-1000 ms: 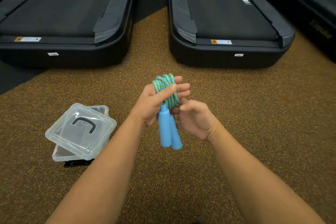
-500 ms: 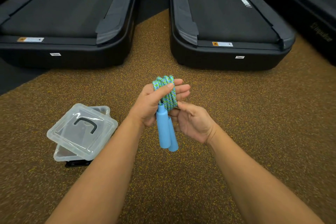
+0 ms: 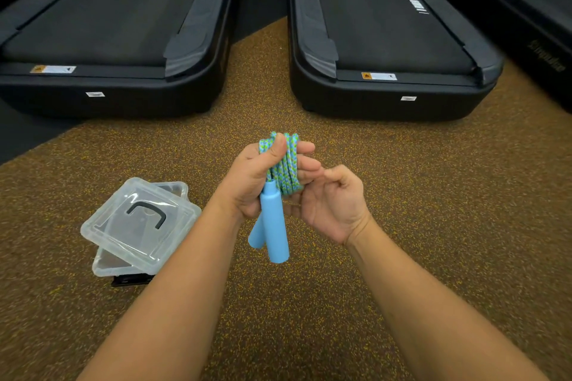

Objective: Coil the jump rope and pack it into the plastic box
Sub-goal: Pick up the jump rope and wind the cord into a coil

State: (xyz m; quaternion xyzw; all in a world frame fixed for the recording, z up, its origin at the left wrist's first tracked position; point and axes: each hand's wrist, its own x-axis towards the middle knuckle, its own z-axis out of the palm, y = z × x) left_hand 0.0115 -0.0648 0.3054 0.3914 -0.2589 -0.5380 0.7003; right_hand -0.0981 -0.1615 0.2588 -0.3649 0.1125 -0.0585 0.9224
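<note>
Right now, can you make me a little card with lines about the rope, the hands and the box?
rope: blue-green jump rope, wound into a coil
handles: two blue handles hanging below the coil
left: left hand grips the coil, thumb pressing on top
right: right hand beside the coil, fingers curled; grip unclear
box: clear plastic box on the speckled floor
lid: lid lies askew on the box
packed: not yet
</note>
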